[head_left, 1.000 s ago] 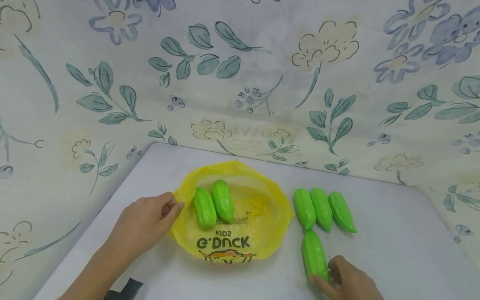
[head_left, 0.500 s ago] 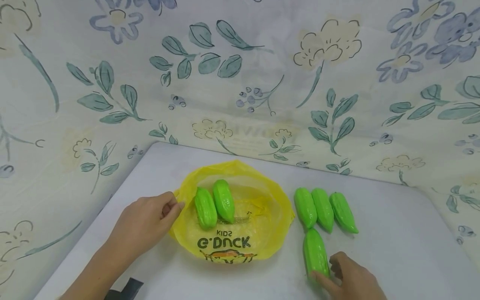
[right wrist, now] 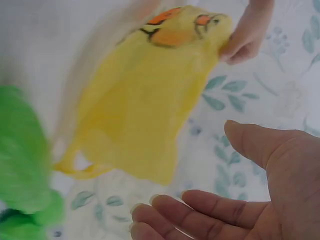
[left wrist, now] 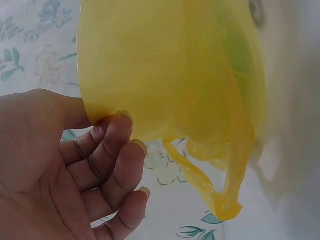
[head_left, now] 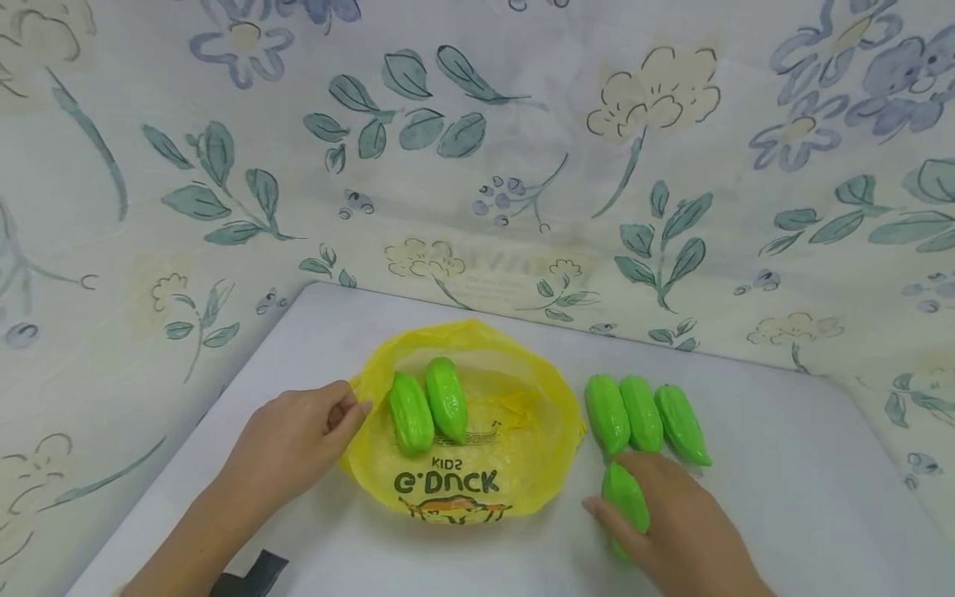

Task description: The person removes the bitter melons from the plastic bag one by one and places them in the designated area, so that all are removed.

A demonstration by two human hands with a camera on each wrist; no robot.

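A yellow plastic bag (head_left: 522, 489) stands with its mouth spread, two green vegetable-shaped pieces (head_left: 446, 400) inside. My left hand (head_left: 294, 448) pinches the bag's left rim between thumb and fingertips; the left wrist view shows the pinched film (left wrist: 130, 65). To the right of the bag, three green pieces (head_left: 606, 413) lie in a row, and a fourth (head_left: 625, 502) lies in front of them. Over that fourth piece is my right hand (head_left: 682, 518), thumb on its left and fingers on its right, partly hiding it. In the right wrist view the right hand's (right wrist: 225, 185) fingers are extended and apart, holding nothing.
The white table (head_left: 791, 489) meets a floral-patterned cloth (head_left: 515, 232) at its back and left. A black object (head_left: 257, 574) lies at the front left, near the left forearm.
My right hand has moved up and forward from the near end of the front green piece to lie over it. My left hand keeps its pinch on the bag.
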